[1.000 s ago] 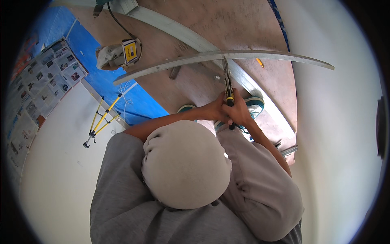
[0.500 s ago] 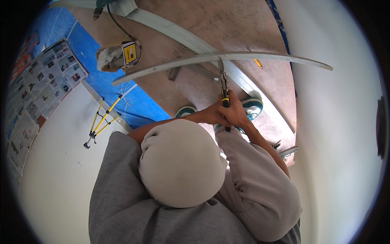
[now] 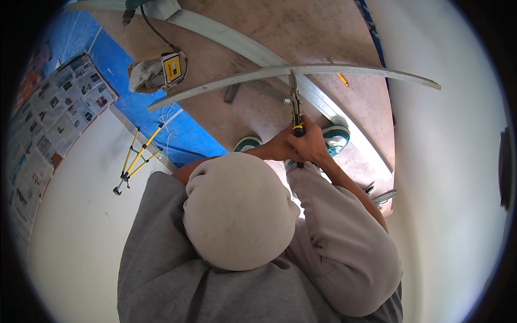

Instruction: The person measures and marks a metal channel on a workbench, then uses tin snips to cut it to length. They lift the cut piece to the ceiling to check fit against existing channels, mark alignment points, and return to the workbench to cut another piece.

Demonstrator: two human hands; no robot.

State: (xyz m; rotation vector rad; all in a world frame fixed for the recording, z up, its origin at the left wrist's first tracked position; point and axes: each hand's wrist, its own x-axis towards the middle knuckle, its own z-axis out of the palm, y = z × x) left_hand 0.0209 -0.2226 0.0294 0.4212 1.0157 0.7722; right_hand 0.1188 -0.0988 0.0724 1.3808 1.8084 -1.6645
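My right hand (image 3: pixel 311 141) is wrapped round the handles of metal snips (image 3: pixel 296 107), which have black and yellow grips. Overlapping it from the left, my left hand (image 3: pixel 277 145) closes on the same handles; some of its fingers are hidden. The jaws point away from me and meet a long, thin metal profile (image 3: pixel 226 84) near its middle. That profile lies crosswise ahead of me, and a fine line crosses it at the jaws. Both hands are between my knees, above my green and white shoes (image 3: pixel 336 141).
A wider metal profile (image 3: pixel 231 40) runs diagonally beneath. Around it are a short metal piece (image 3: pixel 231 93), a yellow pencil-like stick (image 3: pixel 343 79), a yellow-labelled box (image 3: pixel 172 69) and a green tool (image 3: pixel 133 4). Leftward are blue sheeting (image 3: pixel 191 134), a yellow tripod (image 3: pixel 138 156) and newspapers (image 3: pixel 54 124). A pale wall (image 3: pixel 447 151) stands right.
The snips and the thin profile have shifted slightly farther from me. The profile now shows a small break or bend at the jaws. Both hands keep their hold.
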